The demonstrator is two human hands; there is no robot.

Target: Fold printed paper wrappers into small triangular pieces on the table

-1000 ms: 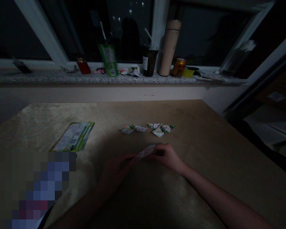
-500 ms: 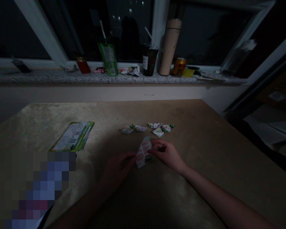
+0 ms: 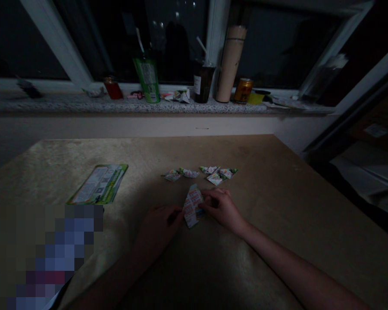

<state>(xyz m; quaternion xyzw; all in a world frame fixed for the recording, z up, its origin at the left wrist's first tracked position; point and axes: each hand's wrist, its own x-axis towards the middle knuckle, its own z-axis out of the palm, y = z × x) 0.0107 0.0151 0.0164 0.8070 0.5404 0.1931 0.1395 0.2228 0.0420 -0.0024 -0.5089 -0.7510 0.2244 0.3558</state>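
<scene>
A folded piece of printed paper (image 3: 192, 210), white with red and blue print, is held low over the wooden table between my hands. My left hand (image 3: 161, 226) is in deep shadow, its thumb and fingertips closed on the paper's left edge. On the other side, my right hand (image 3: 222, 208) pinches the right edge between thumb and curled fingers. Just beyond them lie several small folded paper pieces in white and green: two on the left (image 3: 181, 173) and a cluster on the right (image 3: 219, 174).
A flat green-and-white printed packet (image 3: 98, 184) lies on the table (image 3: 278, 185) to the left, near a pixelated area. Along the granite sill (image 3: 93, 104) stand a green cup (image 3: 148, 79), a dark cup (image 3: 203, 84), a tall flask (image 3: 231, 64), an orange can (image 3: 243, 90) and a red jar (image 3: 112, 88).
My right hand has shifted slightly left, and the paper's right side has come with it. The paper now looks more pointed at the top. My left hand has barely moved.
</scene>
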